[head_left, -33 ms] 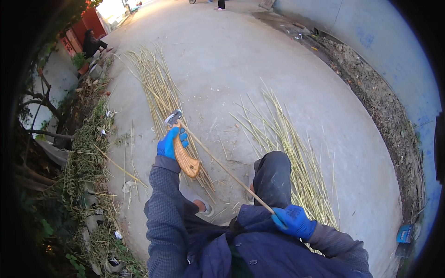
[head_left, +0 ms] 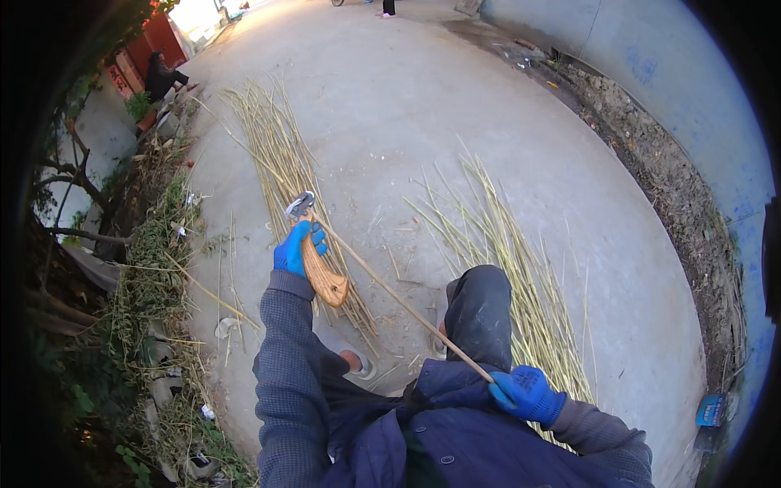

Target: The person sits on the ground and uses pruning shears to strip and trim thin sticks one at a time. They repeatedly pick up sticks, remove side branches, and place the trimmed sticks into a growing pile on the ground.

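In my left hand [head_left: 290, 252], in a blue glove, is a tool with a curved wooden handle [head_left: 325, 281] and a small metal head at its top; its exact kind is hard to make out. One long thin stalk [head_left: 411, 311] runs slantwise from beside the metal head down to my right hand [head_left: 529, 395]. That hand, gloved in blue too, is closed around the stalk's near end by my right thigh. Beyond and below the tool lies a bundle of dry stalks [head_left: 281, 150]. Another bundle of yellowish stalks [head_left: 521, 272] lies at my right, partly behind my knee.
Cut weeds and debris [head_left: 150, 301] line the left edge of the concrete ground [head_left: 390, 98]. Along the right run a dirt strip [head_left: 643, 146] and a pale blue wall [head_left: 651, 57]. A person in dark clothes [head_left: 163, 77] sits far left; another's leg shows at the top.
My right hand has shifted slightly right, drawing the stalk's near end with it. The tool and my left hand have moved a little to the left.
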Tool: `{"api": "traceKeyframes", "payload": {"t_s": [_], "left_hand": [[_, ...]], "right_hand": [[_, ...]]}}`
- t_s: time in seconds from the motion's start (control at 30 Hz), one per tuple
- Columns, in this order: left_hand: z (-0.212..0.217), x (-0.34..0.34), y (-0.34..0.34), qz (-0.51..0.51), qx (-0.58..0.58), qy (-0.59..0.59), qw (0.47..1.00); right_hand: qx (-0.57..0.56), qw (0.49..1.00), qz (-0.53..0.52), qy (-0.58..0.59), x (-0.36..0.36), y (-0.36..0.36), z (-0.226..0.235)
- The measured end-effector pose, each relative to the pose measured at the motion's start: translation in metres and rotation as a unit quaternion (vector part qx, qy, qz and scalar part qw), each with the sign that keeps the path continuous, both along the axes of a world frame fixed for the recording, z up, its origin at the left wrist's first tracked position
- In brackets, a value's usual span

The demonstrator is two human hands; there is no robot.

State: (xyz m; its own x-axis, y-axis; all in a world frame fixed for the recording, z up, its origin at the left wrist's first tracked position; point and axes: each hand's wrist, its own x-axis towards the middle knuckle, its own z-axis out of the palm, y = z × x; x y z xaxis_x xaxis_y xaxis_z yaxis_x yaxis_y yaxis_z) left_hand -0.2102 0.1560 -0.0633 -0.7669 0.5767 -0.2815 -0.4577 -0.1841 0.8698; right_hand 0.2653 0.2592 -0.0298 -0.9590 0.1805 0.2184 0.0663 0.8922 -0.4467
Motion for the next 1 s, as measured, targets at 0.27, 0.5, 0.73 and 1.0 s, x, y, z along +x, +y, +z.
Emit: {"api": "traceKeyframes", "payload": {"t_s": [0.27, 0.5, 0.73, 1.0], "left_hand": [[0.004, 0.085, 0.019, -0.081, -0.017, 0.023, 0.996], [0.010, 0.144, 0.016, -0.092, -0.092, -0.018, 0.991], [-0.027, 0.134, 0.008, -0.091, -0.049, -0.033, 0.994], [-0.038, -0.028, -0.044, -0.034, -0.075, 0.008, 0.997]], "right_hand": [[-0.473, 0.870, -0.074, -0.119, -0.047, 0.027, 0.002], [-0.337, 0.936, -0.048, -0.089, -0.152, 0.032, -0.003], [-0.316, 0.946, -0.028, -0.062, -0.119, 0.033, -0.030], [-0.336, 0.918, -0.016, -0.208, 0.053, 0.019, 0.004]]}}
